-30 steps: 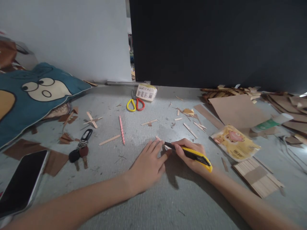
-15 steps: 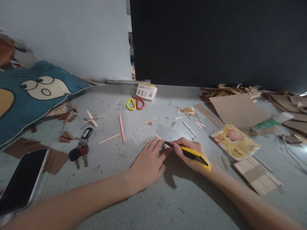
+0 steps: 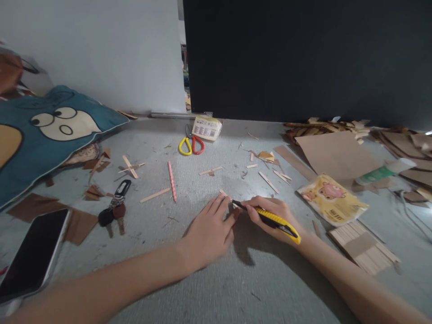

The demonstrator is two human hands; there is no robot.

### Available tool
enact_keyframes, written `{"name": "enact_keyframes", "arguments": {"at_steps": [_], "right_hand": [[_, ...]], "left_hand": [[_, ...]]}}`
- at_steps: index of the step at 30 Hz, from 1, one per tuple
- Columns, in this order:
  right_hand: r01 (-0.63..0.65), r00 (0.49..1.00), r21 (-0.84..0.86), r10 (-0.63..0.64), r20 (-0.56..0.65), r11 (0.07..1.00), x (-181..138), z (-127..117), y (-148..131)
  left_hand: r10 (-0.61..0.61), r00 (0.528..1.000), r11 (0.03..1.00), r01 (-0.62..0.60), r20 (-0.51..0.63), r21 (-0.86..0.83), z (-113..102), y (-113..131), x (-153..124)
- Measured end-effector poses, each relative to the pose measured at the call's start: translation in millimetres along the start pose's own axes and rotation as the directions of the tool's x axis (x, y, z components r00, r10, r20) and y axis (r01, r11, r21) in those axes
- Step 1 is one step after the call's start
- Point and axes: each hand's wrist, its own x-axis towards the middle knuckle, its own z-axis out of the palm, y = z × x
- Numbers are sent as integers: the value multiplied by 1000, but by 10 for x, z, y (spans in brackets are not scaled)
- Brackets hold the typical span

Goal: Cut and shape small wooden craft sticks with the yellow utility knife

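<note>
In my right hand (image 3: 270,213) is a yellow and black utility knife (image 3: 276,222), its fingers closed round the body. The knife's dark tip points left and meets a small wooden craft stick (image 3: 222,192) on the table. My left hand (image 3: 211,225) presses that stick down with its fingertips, right beside the tip. Most of the stick is covered by the fingers; only its far end and a bit near the knife show. Whether the blade has cut into the wood is too small to tell.
Beyond my hands lie a pink pencil (image 3: 172,181), loose craft sticks (image 3: 268,182) and scissors (image 3: 191,146). Keys (image 3: 113,216) and a phone (image 3: 33,254) are at left, near a blue cushion (image 3: 64,128). At right are a yellow packet (image 3: 332,200), bundled sticks (image 3: 362,247) and a glue tube (image 3: 386,171).
The back end of the utility knife has swung slightly right and toward me with my right hand. My left hand stays on the craft stick.
</note>
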Motion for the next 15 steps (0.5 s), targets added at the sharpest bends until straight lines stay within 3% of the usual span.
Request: {"name": "enact_keyframes", "arguments": {"at_steps": [5, 9, 15], "right_hand": [[28, 995, -62, -33, -95, 998, -75, 52, 3], [-24, 982, -122, 0, -190, 992, -132, 93, -3], [-36, 987, -91, 22, -157, 995, -122, 110, 25]], "left_hand": [[-7, 1000, 1000, 7, -19, 1, 30, -4, -5], [8, 1000, 1000, -8, -20, 6, 30, -6, -16], [-15, 999, 999, 14, -37, -39, 32, -4, -30]]}}
